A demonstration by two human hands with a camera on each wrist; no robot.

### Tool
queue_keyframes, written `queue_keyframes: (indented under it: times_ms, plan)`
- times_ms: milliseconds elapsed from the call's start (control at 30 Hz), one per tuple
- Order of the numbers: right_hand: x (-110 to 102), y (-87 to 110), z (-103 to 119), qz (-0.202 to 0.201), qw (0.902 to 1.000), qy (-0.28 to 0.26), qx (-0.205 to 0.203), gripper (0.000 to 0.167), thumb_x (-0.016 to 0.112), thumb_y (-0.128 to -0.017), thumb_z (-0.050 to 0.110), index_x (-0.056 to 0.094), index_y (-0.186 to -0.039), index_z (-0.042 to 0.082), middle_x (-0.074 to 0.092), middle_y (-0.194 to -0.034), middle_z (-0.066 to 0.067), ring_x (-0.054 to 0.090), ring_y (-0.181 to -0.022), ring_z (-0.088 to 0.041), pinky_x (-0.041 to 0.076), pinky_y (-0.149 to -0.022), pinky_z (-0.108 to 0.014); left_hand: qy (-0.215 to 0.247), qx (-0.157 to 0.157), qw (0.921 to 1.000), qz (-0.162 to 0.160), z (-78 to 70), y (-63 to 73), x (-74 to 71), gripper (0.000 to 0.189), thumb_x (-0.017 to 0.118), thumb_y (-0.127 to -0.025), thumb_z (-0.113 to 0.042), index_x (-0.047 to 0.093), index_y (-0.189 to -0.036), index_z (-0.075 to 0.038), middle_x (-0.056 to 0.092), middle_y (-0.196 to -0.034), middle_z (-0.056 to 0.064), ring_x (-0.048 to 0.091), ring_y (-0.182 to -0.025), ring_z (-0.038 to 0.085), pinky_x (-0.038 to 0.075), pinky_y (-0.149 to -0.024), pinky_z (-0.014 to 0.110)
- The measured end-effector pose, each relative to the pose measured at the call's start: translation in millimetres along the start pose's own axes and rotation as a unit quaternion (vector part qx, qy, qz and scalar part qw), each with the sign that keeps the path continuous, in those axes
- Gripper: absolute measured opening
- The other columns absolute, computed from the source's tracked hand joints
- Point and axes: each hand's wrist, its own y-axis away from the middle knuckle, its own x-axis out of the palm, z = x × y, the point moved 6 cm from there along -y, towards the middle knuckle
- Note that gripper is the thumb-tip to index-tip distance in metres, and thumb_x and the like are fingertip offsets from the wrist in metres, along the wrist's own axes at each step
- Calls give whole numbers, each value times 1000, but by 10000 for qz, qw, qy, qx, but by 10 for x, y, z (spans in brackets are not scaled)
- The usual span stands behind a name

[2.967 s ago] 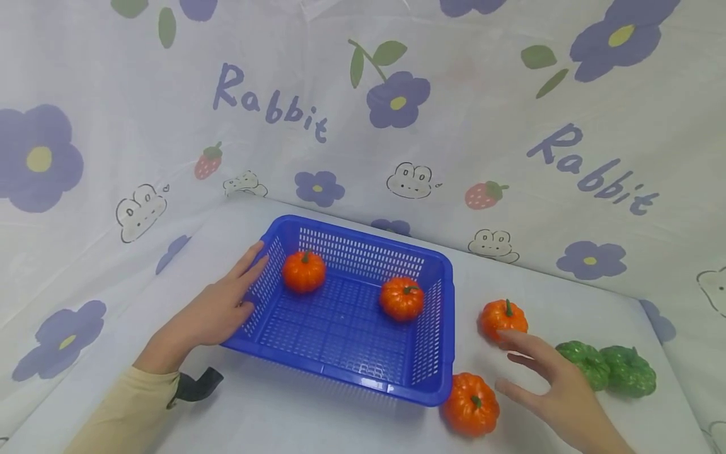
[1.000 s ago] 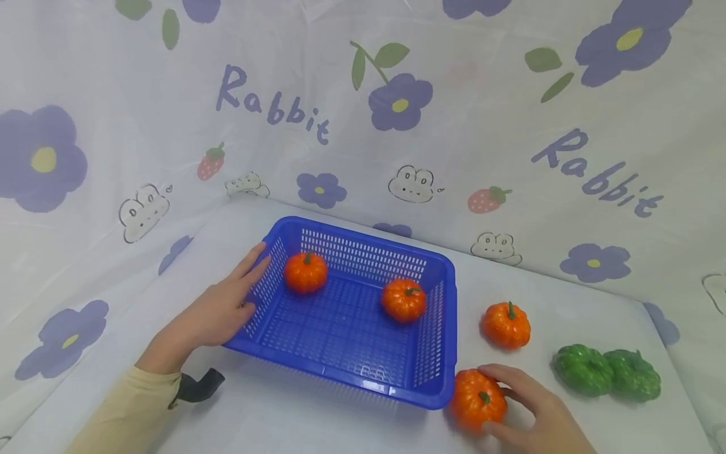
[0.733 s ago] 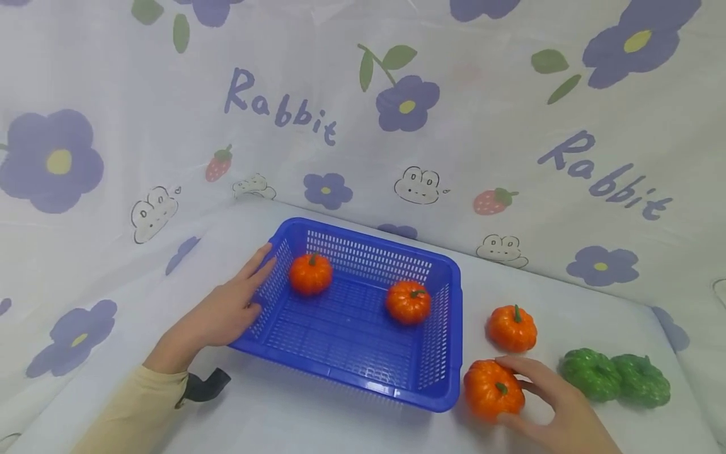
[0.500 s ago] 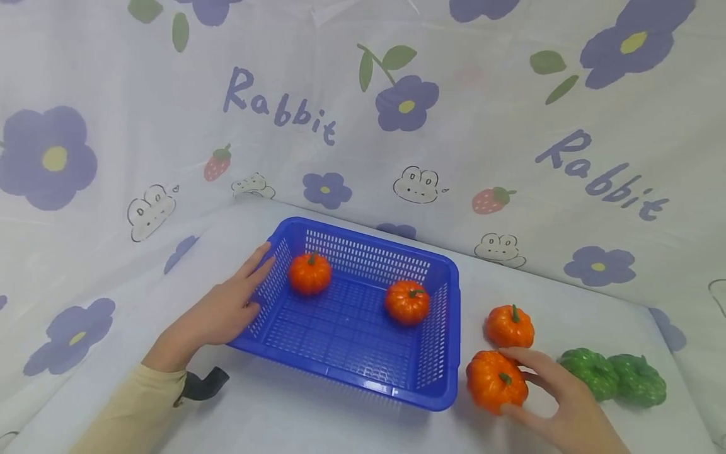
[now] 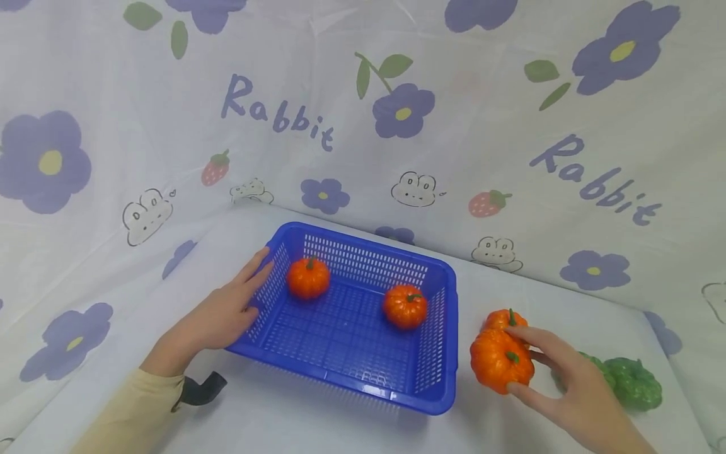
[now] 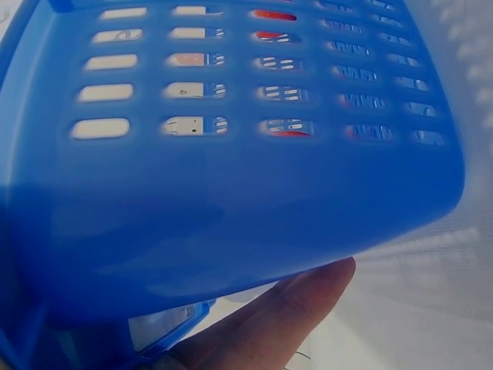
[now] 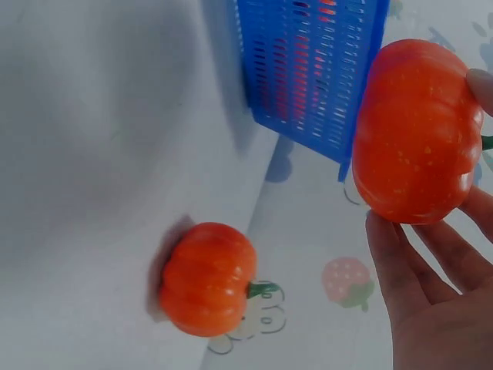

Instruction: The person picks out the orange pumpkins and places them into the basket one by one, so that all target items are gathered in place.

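Note:
My right hand (image 5: 578, 391) grips an orange toy pumpkin (image 5: 498, 369) by its sides, thumb at the near side and fingers at the far side. The right wrist view shows this pumpkin (image 7: 416, 135) raised off the table, its green stem towards the palm. It partly hides a second orange pumpkin (image 5: 495, 318) standing on the table. My left hand (image 5: 221, 315) rests with extended fingers on the left side of a blue plastic basket (image 5: 340, 340). Inside the basket are two orange pumpkins, one at the left (image 5: 308, 279) and one at the right (image 5: 405, 308).
Two green pumpkins sit side by side at the right of the white table; the right-hand green pumpkin (image 5: 632, 384) shows more, the other is partly behind my right hand. A printed cloth (image 5: 340, 57) hangs behind the table. A black wrist piece (image 5: 203, 389) sticks out by my left sleeve.
My right hand moved from near the farther orange pumpkin to the nearer one beside the basket, took hold of it, and lifted it up and slightly right. The left hand stayed on the basket.

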Motion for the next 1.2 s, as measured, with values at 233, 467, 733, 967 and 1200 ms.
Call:
queue_keyframes:
  times_ms: [233, 467, 733, 967, 1200]
  plan:
    - [-88, -68, 101, -239, 9988, 18, -421, 81, 96, -83, 13, 60, -154, 25, 65, -146, 0, 57, -130, -5, 44, -97, -5, 4, 47, 10000, -14, 3, 8, 3, 74, 56, -101, 5, 26, -169, 6, 3, -182, 16, 50, -144, 48, 40, -117, 62]
    - [-166, -147, 162, -339, 9981, 50, -510, 79, 96, -83, 11, 61, -153, 21, 66, -143, -3, 57, -128, -3, 42, -97, -3, 20, 50, 10000, -3, 1, -2, 3, 73, 55, -101, 4, 26, -169, 5, 2, -182, 15, 49, -145, 48, 40, -118, 62]
    - [-226, -249, 299, -371, 9953, -44, -897, 81, 96, -81, 6, 61, -153, 20, 67, -142, 1, 54, -128, 7, 43, -99, -5, 4, 23, 10000, 22, -2, 4, 1, 74, 56, -101, 4, 26, -169, 5, 2, -182, 15, 54, -140, 47, 41, -117, 63]
    - [-314, -369, 433, -384, 9917, -103, -1224, 83, 96, -80, 4, 62, -154, 22, 66, -143, 3, 55, -130, 2, 46, -100, -9, 36, 18, 10000, -9, -18, -10, -18, 74, 55, -101, 4, 26, -169, 5, 3, -182, 16, 55, -139, 48, 41, -116, 63]
    - [-323, -463, 532, -246, 9946, 131, -1001, 77, 95, -85, 19, 61, -154, 26, 66, -144, 5, 60, -129, -9, 44, -100, -8, -27, -58, 10000, 48, 14, -11, 6, 74, 55, -102, 3, 25, -169, 4, 1, -182, 14, 52, -142, 49, 42, -116, 63]
